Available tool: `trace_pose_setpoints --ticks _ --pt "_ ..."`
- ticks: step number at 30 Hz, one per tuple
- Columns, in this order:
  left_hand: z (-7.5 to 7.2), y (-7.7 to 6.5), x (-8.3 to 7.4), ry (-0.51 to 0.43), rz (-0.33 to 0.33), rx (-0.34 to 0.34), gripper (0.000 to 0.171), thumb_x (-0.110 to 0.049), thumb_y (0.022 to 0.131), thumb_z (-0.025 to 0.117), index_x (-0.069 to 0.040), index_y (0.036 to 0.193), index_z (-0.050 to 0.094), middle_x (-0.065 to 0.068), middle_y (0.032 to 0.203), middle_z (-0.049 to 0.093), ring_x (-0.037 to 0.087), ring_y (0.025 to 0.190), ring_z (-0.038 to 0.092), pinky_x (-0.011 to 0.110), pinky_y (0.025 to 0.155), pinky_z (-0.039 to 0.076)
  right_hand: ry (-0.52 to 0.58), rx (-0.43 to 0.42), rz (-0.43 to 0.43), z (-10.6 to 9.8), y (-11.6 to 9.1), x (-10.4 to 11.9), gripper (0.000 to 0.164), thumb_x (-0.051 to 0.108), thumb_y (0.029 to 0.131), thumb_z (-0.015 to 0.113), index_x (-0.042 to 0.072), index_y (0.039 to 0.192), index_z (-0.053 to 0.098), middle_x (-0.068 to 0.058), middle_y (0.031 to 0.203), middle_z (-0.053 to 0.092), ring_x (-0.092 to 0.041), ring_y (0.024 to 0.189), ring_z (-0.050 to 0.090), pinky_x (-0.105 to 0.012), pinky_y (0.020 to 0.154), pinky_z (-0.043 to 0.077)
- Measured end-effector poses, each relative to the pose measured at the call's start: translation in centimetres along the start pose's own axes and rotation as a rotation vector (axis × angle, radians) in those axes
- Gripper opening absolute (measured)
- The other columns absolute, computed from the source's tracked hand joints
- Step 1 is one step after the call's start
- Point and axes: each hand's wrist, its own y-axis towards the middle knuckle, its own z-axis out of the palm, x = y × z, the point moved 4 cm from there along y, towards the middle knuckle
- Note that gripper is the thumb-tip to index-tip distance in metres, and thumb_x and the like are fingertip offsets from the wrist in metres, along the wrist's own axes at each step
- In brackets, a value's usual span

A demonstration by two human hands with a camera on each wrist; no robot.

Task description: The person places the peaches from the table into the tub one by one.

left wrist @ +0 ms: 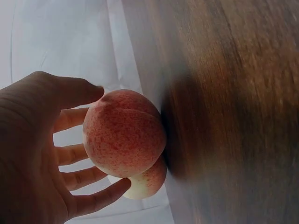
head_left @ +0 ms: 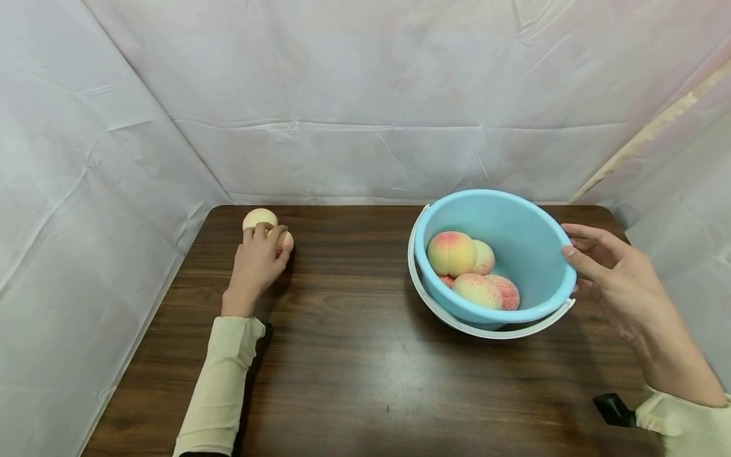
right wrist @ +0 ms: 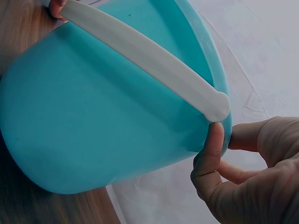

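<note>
At the table's back left my left hand [head_left: 255,266] grips a reddish peach [left wrist: 124,135], its thumb on one side and its fingers spread round the other. A paler peach [head_left: 259,218] lies right behind it. My right hand [head_left: 622,279] holds the rim of a light blue bucket [head_left: 531,247], thumb at the edge and fingers along the outside. In the right wrist view a fingertip sits just under the end of the white handle [right wrist: 140,55]. Several peaches [head_left: 452,252] lie inside the bucket, bunched toward its left side.
The dark wooden table [head_left: 354,368] has white sheeting [head_left: 354,158] hung behind it and at both sides. The bucket's handle hangs down round its left and front.
</note>
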Motion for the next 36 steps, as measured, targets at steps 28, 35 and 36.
trace_pose_setpoints --ticks 28,35,36 --pt "0.6 0.6 -0.3 -0.076 -0.032 0.102 0.054 -0.044 0.098 0.068 -0.011 0.139 0.058 0.025 0.132 0.057 0.047 0.111 0.052 0.068 0.082 0.053 -0.02 0.009 0.01 -0.2 0.0 0.1 0.044 0.0 0.103 0.06 0.011 0.145 0.056 -0.002 0.112 0.063 -0.012 0.083 0.072 -0.029 0.059 0.061" --pt "0.3 1.0 -1.2 -0.079 -0.021 0.117 0.054 -0.05 0.099 0.065 -0.013 0.139 0.06 0.022 0.132 0.058 0.044 0.111 0.052 0.066 0.079 0.054 -0.079 -0.015 0.017 -0.1 0.0 0.2 0.043 0.003 0.103 0.062 0.012 0.144 0.057 -0.001 0.111 0.064 -0.011 0.084 0.072 -0.028 0.06 0.062" --pt "0.2 1.1 -1.4 -0.08 -0.017 0.116 0.054 -0.051 0.099 0.065 -0.014 0.139 0.06 0.022 0.133 0.058 0.044 0.111 0.052 0.066 0.079 0.054 -0.086 -0.025 0.02 -0.1 0.0 0.2 0.042 0.003 0.102 0.062 0.012 0.143 0.057 -0.001 0.11 0.065 -0.011 0.083 0.072 -0.028 0.059 0.061"
